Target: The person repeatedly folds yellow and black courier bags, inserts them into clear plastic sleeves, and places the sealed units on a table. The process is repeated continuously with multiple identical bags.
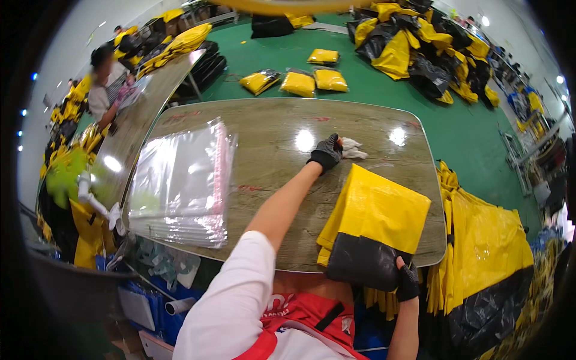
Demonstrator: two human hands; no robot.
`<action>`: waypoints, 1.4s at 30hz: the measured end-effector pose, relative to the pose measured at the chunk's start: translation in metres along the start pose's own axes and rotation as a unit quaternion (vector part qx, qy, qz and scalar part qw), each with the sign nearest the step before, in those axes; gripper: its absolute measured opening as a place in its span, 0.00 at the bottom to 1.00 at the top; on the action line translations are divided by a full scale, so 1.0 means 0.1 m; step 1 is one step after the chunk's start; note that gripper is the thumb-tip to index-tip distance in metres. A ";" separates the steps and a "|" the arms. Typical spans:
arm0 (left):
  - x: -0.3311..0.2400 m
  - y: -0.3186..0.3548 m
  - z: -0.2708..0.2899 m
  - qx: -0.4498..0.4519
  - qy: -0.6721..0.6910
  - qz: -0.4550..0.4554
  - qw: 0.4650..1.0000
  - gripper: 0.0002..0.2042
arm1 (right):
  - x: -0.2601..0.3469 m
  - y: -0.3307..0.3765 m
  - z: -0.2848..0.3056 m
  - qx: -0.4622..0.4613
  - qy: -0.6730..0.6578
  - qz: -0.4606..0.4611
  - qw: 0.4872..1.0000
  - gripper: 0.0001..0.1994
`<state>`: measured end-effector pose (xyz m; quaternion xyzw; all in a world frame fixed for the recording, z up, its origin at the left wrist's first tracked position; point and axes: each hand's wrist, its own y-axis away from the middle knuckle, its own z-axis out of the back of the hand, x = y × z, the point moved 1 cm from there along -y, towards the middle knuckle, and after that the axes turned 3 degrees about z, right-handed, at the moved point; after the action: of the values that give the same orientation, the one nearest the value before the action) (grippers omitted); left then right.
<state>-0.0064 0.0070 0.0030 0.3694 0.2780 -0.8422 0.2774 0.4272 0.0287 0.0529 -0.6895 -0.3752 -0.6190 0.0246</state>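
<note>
My left hand (327,153), in a dark fingerless glove, reaches to the middle of the wooden table (270,150). Its fingers are closed at a crumpled white cloth (353,149). Nearer to me, a folded yellow-and-black plastic sack (384,207) lies on the table, its black end hanging over the front edge. My right hand (408,281), gloved the same way, grips that black end at its right corner, thumb on top; the other fingers are mostly hidden. A stack of clear plastic bags (180,180) lies flat at the table's left.
More yellow-and-black sacks (486,246) hang beside the table's right edge. Several packed yellow bundles (298,82) lie on the green floor beyond, with a large sack pile (420,48) at the far right. On the left, a person (108,87) works at another table (157,87).
</note>
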 end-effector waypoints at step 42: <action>-0.14 2.50 1.28 0.128 -0.298 -0.119 0.938 0.21 | 0.24 0.61 0.22 0.110 0.101 -0.037 0.988 0.26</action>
<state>0.1098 -0.2479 0.0217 0.0979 0.1138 -0.9691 0.1957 0.4778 0.0080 0.0952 -0.6023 -0.4614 -0.6411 0.1153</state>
